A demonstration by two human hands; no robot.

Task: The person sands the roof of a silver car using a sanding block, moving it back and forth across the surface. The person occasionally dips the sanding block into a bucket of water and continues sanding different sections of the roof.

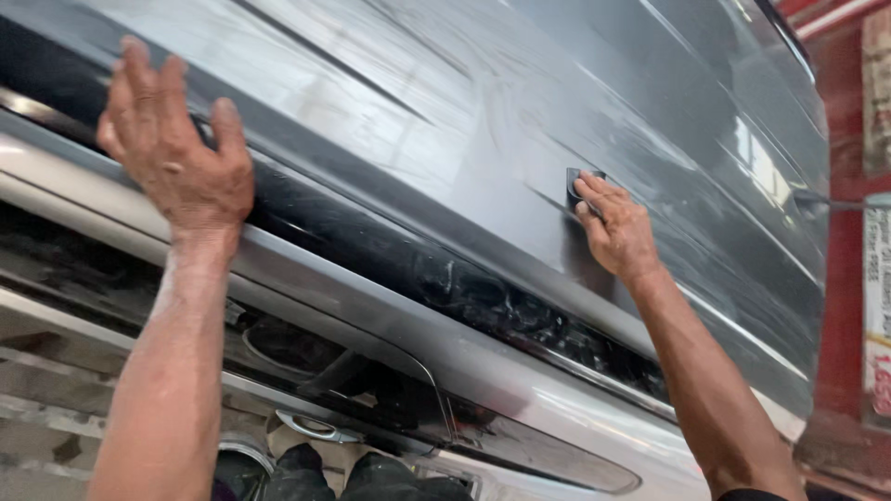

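The left hand (176, 148) lies flat, fingers spread, on the grey car panel (445, 102), holding nothing. The right hand (617, 227) presses one small dark block (574, 183) against the same panel with curled fingers. One white sign with red print (877, 297) hangs on the red post (845, 232) at the right edge.

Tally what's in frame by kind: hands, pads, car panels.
Hands: 2, left hand flat on the panel, right hand pressing the pad
Dark sanding pad: 1
Grey car panel: 1
Total: 4
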